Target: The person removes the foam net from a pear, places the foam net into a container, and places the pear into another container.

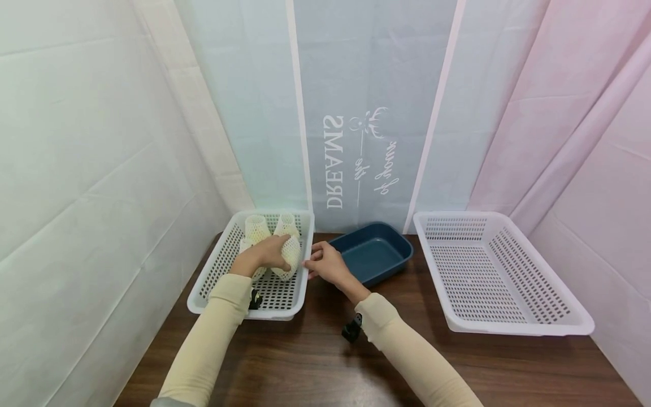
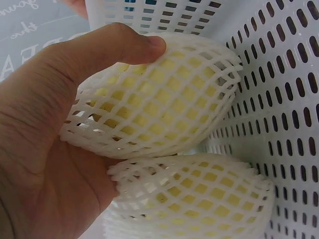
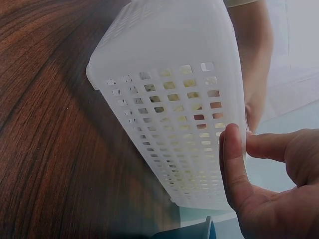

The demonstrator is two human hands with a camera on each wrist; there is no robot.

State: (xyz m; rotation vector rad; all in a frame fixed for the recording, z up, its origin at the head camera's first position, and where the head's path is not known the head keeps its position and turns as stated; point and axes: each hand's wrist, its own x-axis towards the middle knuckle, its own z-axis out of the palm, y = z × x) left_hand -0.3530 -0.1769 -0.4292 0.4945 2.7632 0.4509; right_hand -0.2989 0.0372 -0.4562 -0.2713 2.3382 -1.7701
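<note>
My left hand (image 1: 261, 254) grips a yellow fruit in a white foam net (image 1: 292, 255) inside the left white basket (image 1: 277, 314). In the left wrist view the thumb lies across the netted fruit (image 2: 164, 99); the fingers beneath are mostly hidden. Another netted fruit (image 2: 204, 191) lies right beside it. Several more netted fruits (image 1: 256, 229) sit toward the basket's back. With thumb and fingers, my right hand (image 1: 329, 264) pinches the basket's right rim. The right wrist view shows this hand (image 3: 274, 194) at the rim, outside the slotted basket wall (image 3: 159, 45).
A dark blue tray (image 1: 373, 254) stands right of the left basket, partly behind my right hand. Farther right is a second white basket (image 1: 483, 282) with nothing in it. All rest on a brown wooden table (image 1: 305, 362), with a printed curtain (image 1: 376, 68) behind.
</note>
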